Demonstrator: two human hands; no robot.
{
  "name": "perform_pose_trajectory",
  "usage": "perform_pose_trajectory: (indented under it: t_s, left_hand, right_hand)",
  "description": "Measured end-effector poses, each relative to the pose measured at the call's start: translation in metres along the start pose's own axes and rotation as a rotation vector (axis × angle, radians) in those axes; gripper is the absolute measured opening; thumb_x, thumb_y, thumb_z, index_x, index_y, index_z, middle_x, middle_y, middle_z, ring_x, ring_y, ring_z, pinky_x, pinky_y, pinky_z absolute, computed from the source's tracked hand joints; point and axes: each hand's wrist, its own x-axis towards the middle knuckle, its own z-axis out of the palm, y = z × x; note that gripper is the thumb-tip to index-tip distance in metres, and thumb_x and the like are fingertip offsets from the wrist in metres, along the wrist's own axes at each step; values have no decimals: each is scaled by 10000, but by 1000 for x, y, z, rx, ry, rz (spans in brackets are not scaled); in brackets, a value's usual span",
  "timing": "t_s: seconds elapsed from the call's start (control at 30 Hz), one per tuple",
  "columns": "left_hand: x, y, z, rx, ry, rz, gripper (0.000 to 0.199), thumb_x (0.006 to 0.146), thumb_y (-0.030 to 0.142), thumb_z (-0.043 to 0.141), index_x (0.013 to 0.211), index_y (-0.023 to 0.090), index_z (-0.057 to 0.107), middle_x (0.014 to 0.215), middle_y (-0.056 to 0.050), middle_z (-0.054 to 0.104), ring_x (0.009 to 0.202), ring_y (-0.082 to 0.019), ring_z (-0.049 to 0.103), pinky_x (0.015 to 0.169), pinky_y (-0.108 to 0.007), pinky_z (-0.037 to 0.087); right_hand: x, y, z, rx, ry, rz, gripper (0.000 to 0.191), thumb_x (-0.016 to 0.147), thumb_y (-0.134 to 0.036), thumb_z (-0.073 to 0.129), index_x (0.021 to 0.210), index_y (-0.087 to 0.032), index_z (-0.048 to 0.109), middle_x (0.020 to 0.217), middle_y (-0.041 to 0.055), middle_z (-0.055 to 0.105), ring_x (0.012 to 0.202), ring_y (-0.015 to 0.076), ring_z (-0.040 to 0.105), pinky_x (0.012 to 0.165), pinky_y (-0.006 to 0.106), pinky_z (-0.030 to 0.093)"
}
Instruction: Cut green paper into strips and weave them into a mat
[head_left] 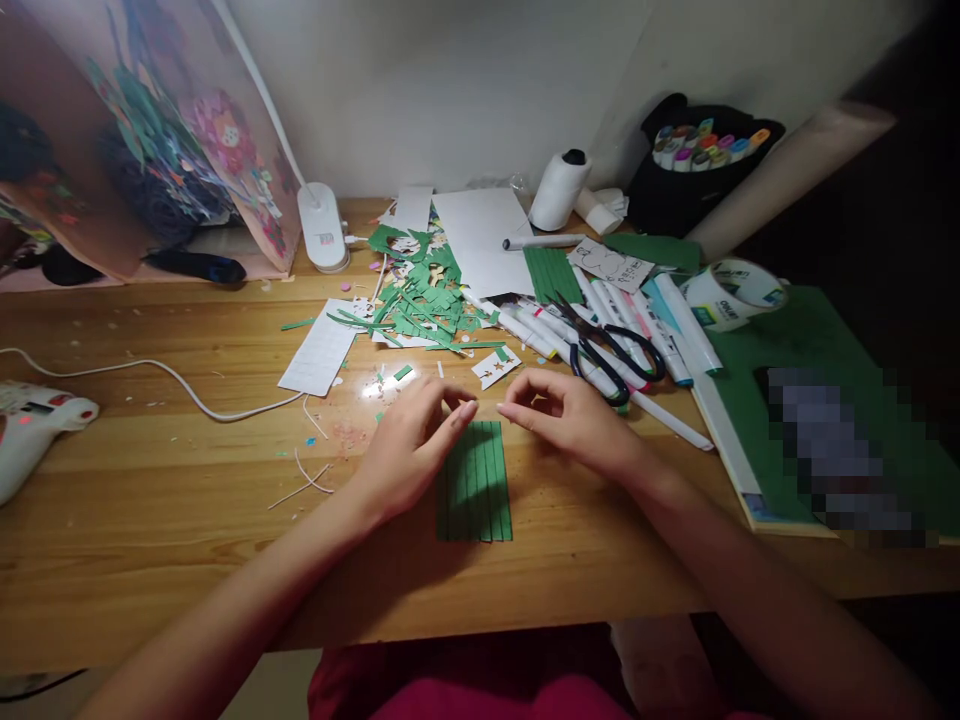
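Over the wooden table, my left hand (416, 440) is closed in a pinch, thumb against the curled fingers. My right hand (574, 415) faces it a short gap away, its fingertips pinched too. Whatever may be between the fingers of either hand is too small or hidden to make out. Just below them lies a green rectangular sheet (484, 490) with dark lengthwise lines, its upper left partly covered by my left hand. Beyond my hands is a small white card (496, 368) with star-shaped cutouts. Black-handled scissors (600, 345) rest on markers beside my right hand.
Green paper scraps (427, 290) are heaped at the back, near white sheets (484, 240) and a thread spool (560, 190). At left are a glue gun (45, 430) and a white cord (180, 385). A tape roll (735, 290) stands by a green board (810, 330) at right.
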Motion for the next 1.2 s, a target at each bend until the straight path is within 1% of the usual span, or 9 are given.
perform_pose_trajectory:
  t_s: [0.13,0.27,0.4,0.57,0.7,0.83,1.0,1.07,1.2]
  left_hand:
    - [3,-3,5,-117,-17,-59,247,906,395,467,820,184,560,767,-13,563,717,-144,491,651,-276,385]
    - [4,-1,6,-110,-8,-100,284,902,417,462,790,176,562,755,-12,571,707,-139,494,641,-275,389]
    - [3,-2,8,-74,-1,-86,257,882,401,503,792,171,575,757,-18,587,694,-134,503,623,-267,398]
    - [3,-12,11,-56,-23,-51,194,891,326,498,795,173,568,747,-21,586,675,-129,506,607,-260,396]
    - [6,-14,11,48,-51,-33,165,895,291,490,799,173,555,780,-27,601,711,-139,520,640,-273,400]
    - [11,-10,12,221,-94,-42,147,880,265,511,774,169,542,778,-38,609,704,-156,521,619,-280,381]
    - [14,-8,17,483,-119,-16,176,897,272,484,790,149,549,787,-76,603,730,-193,526,626,-305,372]
    - [14,-10,18,533,-115,12,193,909,280,461,800,147,549,797,-84,602,751,-203,528,644,-314,376]
    - [13,-13,20,547,-100,39,202,914,293,452,810,148,549,805,-87,608,752,-205,529,654,-319,381]
  right_hand:
    - [1,4,1,-38,-19,25,211,806,-366,612,729,-179,552,692,-18,534,594,109,450,532,239,355]
    - [1,4,3,-85,5,53,231,796,-377,620,703,-180,544,648,-24,520,556,105,429,509,242,339]
    - [1,3,4,-135,23,44,232,794,-376,623,699,-177,550,636,-21,524,565,111,432,512,244,337]
    - [1,4,4,-174,4,48,203,810,-349,600,720,-169,573,651,-13,544,586,117,454,533,250,348]
    - [1,7,2,-246,-8,76,199,817,-347,585,729,-169,599,647,-9,556,607,128,469,540,255,342]
    - [2,10,3,-306,23,112,190,797,-329,601,692,-171,603,602,-14,552,557,124,456,506,254,315]
    - [1,10,8,-443,80,65,172,795,-277,606,654,-181,586,595,-10,549,560,133,468,530,263,329]
    - [1,10,9,-494,98,34,173,790,-256,615,638,-187,570,609,-2,554,597,147,482,552,270,337]
    - [1,9,11,-534,106,26,195,787,-254,632,624,-198,542,603,4,550,633,169,486,568,280,339]
